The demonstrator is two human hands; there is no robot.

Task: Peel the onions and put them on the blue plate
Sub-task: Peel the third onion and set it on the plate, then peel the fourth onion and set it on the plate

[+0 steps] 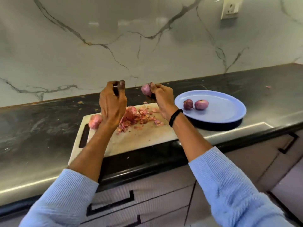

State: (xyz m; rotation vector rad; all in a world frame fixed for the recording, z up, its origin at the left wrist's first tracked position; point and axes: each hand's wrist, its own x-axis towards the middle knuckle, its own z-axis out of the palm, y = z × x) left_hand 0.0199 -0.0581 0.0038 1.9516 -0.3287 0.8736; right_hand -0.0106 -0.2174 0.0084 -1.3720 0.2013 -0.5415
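Black counter [41, 125], marble wall [147, 46], blue plate [226, 108]

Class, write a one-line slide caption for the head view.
Right hand holds an onion; peels litter the cutting board, two onions lie on the blue plate.

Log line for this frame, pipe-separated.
right hand: holds onion | left hand: curled, contents unclear | blue plate: two onions | cutting board: another onion, peels

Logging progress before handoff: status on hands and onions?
Right hand grips an onion. Left hand curled, contents unclear. Two onions on blue plate; another onion on cutting board. Peel pile on board; nothing blocks plate.
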